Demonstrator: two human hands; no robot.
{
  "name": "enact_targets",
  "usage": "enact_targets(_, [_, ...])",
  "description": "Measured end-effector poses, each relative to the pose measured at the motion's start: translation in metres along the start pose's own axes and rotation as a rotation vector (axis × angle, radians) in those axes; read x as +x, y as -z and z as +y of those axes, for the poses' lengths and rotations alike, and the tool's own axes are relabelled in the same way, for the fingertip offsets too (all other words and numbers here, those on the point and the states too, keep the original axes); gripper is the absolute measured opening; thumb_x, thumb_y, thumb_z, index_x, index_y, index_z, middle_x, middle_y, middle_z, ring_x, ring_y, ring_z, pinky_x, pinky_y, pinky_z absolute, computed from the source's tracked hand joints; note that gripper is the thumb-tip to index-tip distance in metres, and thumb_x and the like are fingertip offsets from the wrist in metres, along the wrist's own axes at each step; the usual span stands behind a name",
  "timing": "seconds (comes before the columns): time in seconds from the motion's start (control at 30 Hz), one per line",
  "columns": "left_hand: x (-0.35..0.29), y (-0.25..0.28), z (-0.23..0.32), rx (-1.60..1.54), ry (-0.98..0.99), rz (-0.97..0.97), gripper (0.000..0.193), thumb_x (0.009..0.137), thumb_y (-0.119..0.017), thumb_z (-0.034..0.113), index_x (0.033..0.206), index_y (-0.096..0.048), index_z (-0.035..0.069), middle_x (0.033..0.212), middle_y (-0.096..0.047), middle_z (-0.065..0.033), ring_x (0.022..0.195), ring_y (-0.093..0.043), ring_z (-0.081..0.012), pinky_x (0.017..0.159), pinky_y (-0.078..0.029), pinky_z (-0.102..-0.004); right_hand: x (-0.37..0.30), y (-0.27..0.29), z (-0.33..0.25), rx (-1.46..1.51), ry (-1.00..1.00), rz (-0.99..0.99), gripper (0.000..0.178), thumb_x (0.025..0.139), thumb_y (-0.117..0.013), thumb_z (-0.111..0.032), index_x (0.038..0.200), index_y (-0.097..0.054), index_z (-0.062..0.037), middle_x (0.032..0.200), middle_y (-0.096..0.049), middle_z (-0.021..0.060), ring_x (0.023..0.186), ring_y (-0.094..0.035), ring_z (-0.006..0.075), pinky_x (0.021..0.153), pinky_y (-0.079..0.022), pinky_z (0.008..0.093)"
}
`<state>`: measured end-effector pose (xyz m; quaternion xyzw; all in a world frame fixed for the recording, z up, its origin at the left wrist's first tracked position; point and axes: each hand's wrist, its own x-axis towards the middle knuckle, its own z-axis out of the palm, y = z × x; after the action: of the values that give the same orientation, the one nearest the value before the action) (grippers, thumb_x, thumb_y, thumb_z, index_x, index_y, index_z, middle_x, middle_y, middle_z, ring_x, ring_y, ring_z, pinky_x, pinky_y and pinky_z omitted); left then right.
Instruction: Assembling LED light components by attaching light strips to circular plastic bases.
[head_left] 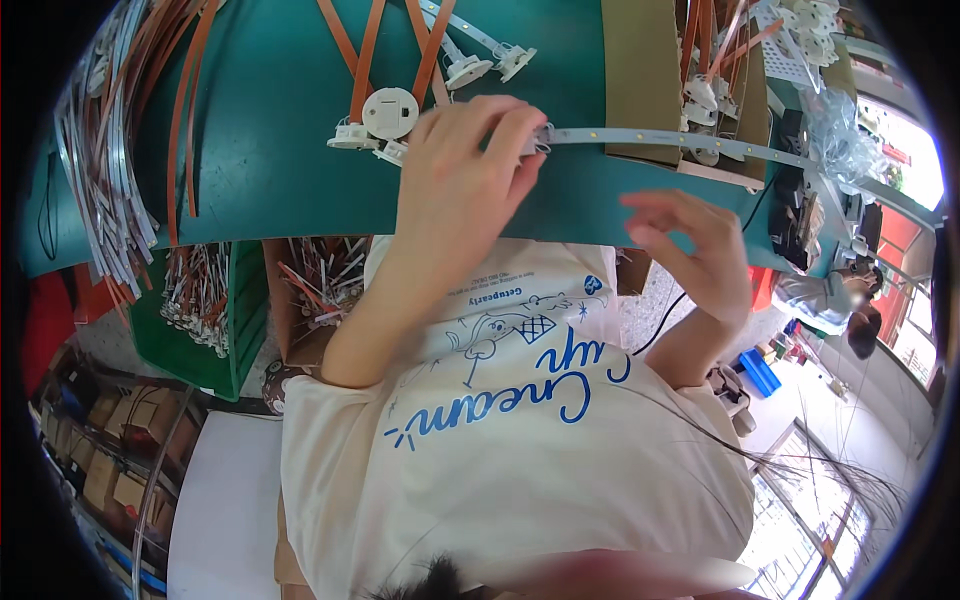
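My left hand is over the green table, thumb and fingers closed on the end of an LED strip. The white strip stretches out to the right with small yellowish lights along it, and my fingers partly cover its end fitting and thin wires. Beside that hand lie a round white fitting and a flatter white fitting, with orange-backed strips leading away from them. My right hand hovers below the strip near the table's front edge. It holds nothing, its fingers bent and apart.
Two more white-ended strips lie behind my left hand. A long bundle of strips hangs over the table's left edge, above a green crate of strips. At right stands a cardboard box with fittings; farther off, a person.
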<state>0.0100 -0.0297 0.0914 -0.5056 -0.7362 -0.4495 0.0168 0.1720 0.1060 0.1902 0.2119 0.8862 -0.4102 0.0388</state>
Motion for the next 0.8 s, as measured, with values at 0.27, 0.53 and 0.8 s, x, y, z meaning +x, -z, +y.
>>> enact_targets(0.27, [-0.01,0.002,0.03,-0.319,-0.022,-0.03,0.037,0.062,-0.073,-0.001,0.095,-0.058,0.005,0.096,-0.057,-0.0095,0.079,-0.059,-0.0239,0.064,-0.049,-0.0303,0.006,-0.031,0.001,0.409,-0.167,0.11,0.032,0.087,-0.054,-0.005,0.116,-0.05,0.0069,0.085,-0.062,0.0088,0.075,-0.059,0.0102,0.065,-0.048,0.0202])
enact_targets(0.53, [-0.012,-0.004,0.035,-0.356,-0.031,-0.031,0.038,0.06,-0.074,0.0,0.094,-0.057,0.004,0.091,-0.056,-0.0101,0.074,-0.06,-0.0234,0.06,-0.05,-0.029,0.002,-0.039,0.008,0.433,-0.089,0.178,0.024,0.09,-0.048,-0.004,0.108,-0.051,0.0112,0.107,-0.057,0.0169,0.076,-0.063,0.0163,0.063,-0.052,0.0239])
enact_targets(0.8, [-0.012,-0.013,0.033,-0.371,0.015,-0.047,0.038,0.062,-0.072,0.005,0.096,-0.056,0.006,0.093,-0.055,-0.0072,0.077,-0.056,-0.0245,0.064,-0.046,-0.0318,0.005,-0.043,0.013,0.414,-0.085,0.182,0.021,0.089,-0.048,-0.003,0.107,-0.054,0.0085,0.107,-0.057,0.0151,0.079,-0.063,0.0163,0.065,-0.053,0.0245])
